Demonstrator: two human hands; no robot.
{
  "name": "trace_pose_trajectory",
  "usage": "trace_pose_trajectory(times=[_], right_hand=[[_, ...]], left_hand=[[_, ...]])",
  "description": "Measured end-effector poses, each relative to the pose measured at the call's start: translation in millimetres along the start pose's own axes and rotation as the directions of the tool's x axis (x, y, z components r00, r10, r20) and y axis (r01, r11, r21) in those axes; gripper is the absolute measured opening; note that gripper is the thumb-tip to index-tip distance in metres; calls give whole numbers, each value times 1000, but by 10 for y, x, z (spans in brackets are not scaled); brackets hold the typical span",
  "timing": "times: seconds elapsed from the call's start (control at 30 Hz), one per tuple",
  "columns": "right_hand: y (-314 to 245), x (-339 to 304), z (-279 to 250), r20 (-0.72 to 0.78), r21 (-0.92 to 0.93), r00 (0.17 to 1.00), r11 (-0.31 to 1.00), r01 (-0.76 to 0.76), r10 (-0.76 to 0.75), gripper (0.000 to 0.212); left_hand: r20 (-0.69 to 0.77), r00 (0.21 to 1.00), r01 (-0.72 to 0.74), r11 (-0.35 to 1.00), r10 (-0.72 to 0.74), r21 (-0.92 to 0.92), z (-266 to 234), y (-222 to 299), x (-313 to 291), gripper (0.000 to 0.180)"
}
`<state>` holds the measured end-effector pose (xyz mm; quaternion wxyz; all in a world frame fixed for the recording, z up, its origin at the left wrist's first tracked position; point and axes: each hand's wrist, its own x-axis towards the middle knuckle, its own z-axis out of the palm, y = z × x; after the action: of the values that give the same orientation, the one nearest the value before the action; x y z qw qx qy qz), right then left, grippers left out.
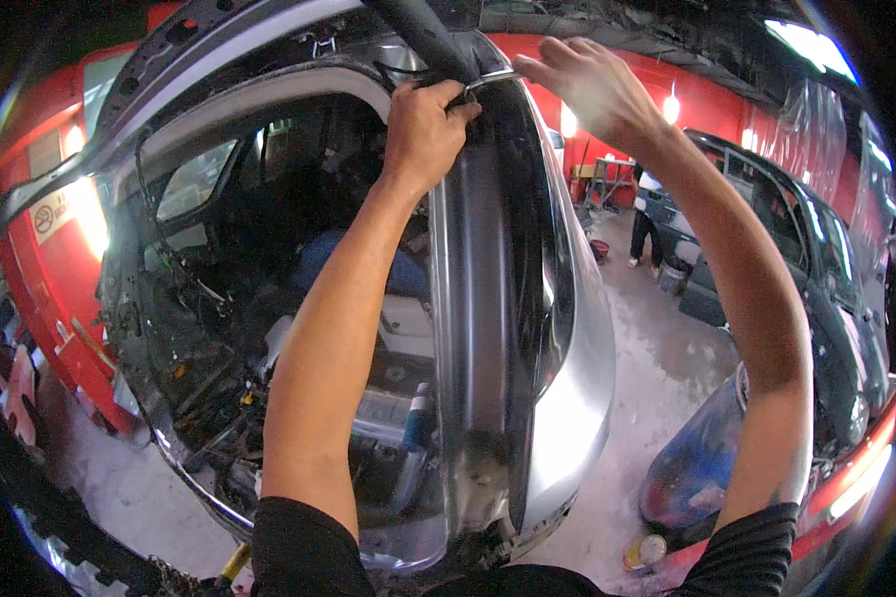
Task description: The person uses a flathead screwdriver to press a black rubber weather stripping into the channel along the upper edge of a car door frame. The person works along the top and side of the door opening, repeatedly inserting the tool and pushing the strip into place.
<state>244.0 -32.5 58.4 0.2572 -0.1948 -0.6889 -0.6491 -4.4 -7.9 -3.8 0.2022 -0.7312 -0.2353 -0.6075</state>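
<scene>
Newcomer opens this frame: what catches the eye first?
The silver car, its stripped interior exposed, fills much of the centre and left. High at its edge is the left hand, with the blurred right hand farther right. A blue cylinder sits lower right.

Site type: vehicle body workshop.
Main evidence: silver car body (pixel 579 408) below the left hand (pixel 426 134) and right hand (pixel 597 95); stripped interior with loose wiring (pixel 194 284) to the left of and below the left hand.
Other vehicle: dark car (pixel 851 348), to the right of and below the right hand.
Enclosure: red wall (pixel 707 104) behind the right hand; clear plastic sheeting (pixel 806 129) hanging to its right.
Lighting: strip light (pixel 809 48), above and right of the right hand.
Ground: stained grey floor (pixel 657 368), below the right hand.
Safety marking: no-smoking sign (pixel 52 216), far left of the left hand.
</scene>
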Motion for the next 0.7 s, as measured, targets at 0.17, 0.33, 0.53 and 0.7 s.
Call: trace_pose_trajectory(times=[0.17,0.33,0.53,0.7], right_hand=[[190,-187,-119,53,97,987,983,-154,149,49],[-85,-126,-364,86,240,978,948,-208,192,42],[-363,-155,-596,211,275,943,910,-311,258,40],[-497,-142,-795,346,314,883,848,-427,316,30]], left_hand=[[-9,999,-34,999,34,-11,80,10,11,18],[-87,996,-23,995,15,-96,115,-58,-9,20],[-36,998,-41,999,42,25,60,-21,-21,20],[12,999,-31,999,31,-21,65,-31,1,18]])
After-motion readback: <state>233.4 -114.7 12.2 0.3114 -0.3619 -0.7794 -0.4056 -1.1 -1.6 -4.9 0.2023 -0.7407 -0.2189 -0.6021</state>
